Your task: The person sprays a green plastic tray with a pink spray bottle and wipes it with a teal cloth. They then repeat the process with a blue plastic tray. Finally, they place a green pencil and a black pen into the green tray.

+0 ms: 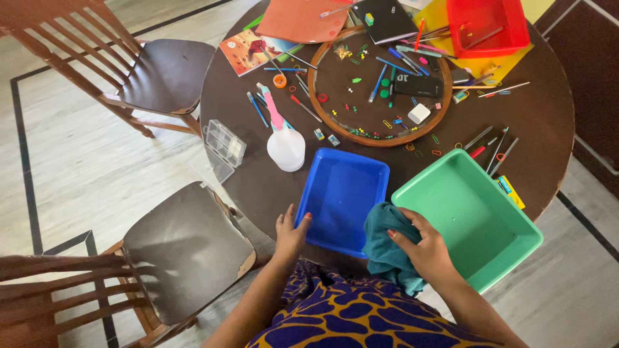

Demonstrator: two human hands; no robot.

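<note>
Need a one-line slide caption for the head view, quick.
Left hand steadies a blue tray while the right hand presses a teal cloth at its edge, beside a green tub.

Left hand (291,233) grips the near-left edge of the blue tray (345,193), thumb over the rim; right hand (425,248) is bunched around a teal cloth (387,248) at the tray's near-right corner. Green bin (471,216) sits just right of the tray, white spray bottle (284,138) just behind it. Round dark table (554,116) behind is littered with pens and clips.
</note>
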